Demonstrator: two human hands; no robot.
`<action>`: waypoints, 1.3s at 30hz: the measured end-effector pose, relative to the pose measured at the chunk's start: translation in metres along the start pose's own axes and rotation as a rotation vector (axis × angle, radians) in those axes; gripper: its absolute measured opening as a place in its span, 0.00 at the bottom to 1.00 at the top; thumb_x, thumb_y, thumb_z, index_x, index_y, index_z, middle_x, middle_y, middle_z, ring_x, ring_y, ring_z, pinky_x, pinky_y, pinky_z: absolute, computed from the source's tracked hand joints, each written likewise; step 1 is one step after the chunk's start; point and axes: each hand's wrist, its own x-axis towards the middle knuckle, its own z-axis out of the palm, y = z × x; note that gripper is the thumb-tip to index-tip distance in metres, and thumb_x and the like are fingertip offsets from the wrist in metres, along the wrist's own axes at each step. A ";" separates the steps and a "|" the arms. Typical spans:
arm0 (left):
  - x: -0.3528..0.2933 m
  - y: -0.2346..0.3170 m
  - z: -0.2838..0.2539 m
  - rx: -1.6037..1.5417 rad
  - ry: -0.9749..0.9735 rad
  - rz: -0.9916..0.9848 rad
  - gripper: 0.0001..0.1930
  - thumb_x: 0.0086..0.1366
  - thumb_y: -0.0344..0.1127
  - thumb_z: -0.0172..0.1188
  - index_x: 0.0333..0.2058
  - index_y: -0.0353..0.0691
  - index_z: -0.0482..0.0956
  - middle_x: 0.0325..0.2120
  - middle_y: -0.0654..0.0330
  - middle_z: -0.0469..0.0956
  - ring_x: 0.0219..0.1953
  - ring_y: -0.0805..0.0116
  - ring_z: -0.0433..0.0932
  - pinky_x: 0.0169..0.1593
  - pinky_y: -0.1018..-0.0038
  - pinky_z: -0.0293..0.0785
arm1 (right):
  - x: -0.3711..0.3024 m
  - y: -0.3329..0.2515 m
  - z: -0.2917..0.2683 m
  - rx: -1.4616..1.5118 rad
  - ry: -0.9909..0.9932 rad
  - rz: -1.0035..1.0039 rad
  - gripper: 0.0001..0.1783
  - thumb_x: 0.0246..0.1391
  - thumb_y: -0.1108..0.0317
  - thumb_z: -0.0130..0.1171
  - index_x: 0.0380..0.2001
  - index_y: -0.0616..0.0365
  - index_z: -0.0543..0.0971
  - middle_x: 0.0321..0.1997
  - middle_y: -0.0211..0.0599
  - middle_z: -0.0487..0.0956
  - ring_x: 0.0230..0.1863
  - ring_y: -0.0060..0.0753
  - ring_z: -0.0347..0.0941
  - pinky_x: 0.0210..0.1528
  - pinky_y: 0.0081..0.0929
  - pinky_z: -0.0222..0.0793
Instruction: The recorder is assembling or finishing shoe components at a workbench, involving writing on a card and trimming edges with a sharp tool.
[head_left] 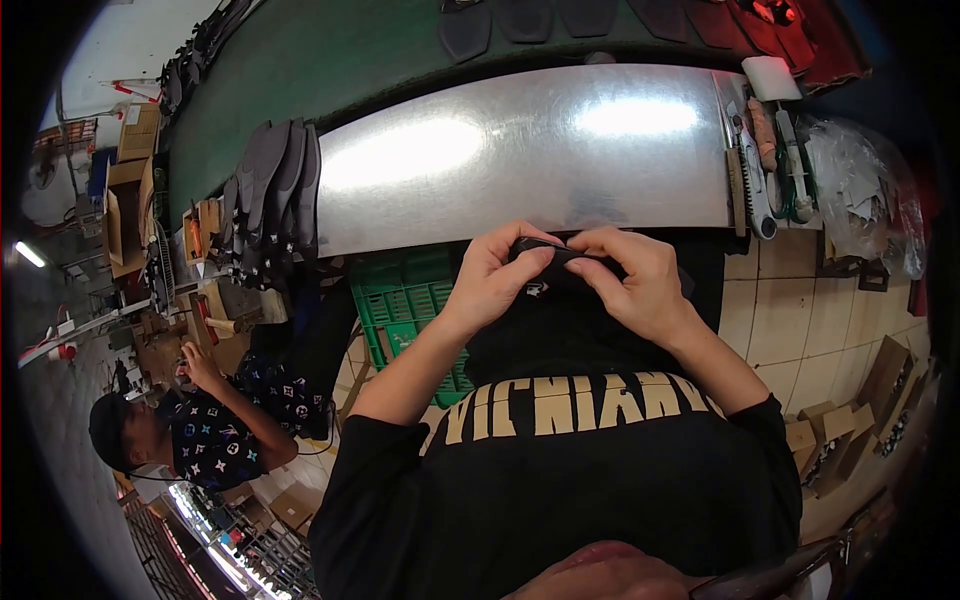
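Note:
A black, flexible flat piece point(568, 256) is pinched between my two hands, just off the near edge of the metal plate. My left hand point(495, 275) grips its left end, thumb on top and fingers curled behind. On the other side my right hand point(640, 278) holds it, with thumb and fingertips close to the left ones. A dark rounded end of the piece seems to show beyond the right hand. Its exact kind is unclear against my black shirt, and much of it is hidden by my fingers.
Beyond my hands lies a shiny metal plate point(520, 150) on a green table point(300, 85). Dark sole-shaped pieces point(275, 180) are stacked at its left. Scissors point(797, 190) and other tools lie right, beside a clear plastic bag point(865, 190). A green crate point(395, 300) and another person point(225, 430) are left.

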 end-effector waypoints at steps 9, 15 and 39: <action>-0.009 0.027 -0.003 -0.032 0.036 0.068 0.06 0.63 0.28 0.58 0.38 0.34 0.78 0.29 0.61 0.78 0.24 0.76 0.76 0.28 0.81 0.74 | 0.033 -0.011 -0.033 0.216 -0.264 -0.027 0.06 0.50 0.73 0.63 0.34 0.61 0.81 0.30 0.38 0.81 0.33 0.34 0.77 0.36 0.28 0.70; 0.004 0.003 -0.042 -0.616 0.482 0.010 0.18 0.67 0.35 0.51 0.53 0.34 0.71 0.46 0.54 0.77 0.46 0.61 0.80 0.42 0.74 0.80 | 0.048 0.023 -0.100 -0.569 0.480 -0.244 0.13 0.49 0.73 0.62 0.41 0.56 0.80 0.44 0.41 0.78 0.48 0.47 0.73 0.48 0.36 0.68; 0.018 -0.004 -0.001 -1.193 0.242 -0.310 0.14 0.60 0.43 0.65 0.41 0.46 0.76 0.35 0.63 0.79 0.38 0.68 0.80 0.25 0.81 0.70 | -0.001 -0.014 0.011 0.471 -0.288 0.365 0.23 0.59 0.78 0.49 0.59 0.60 0.71 0.23 0.26 0.74 0.23 0.14 0.66 0.29 0.13 0.64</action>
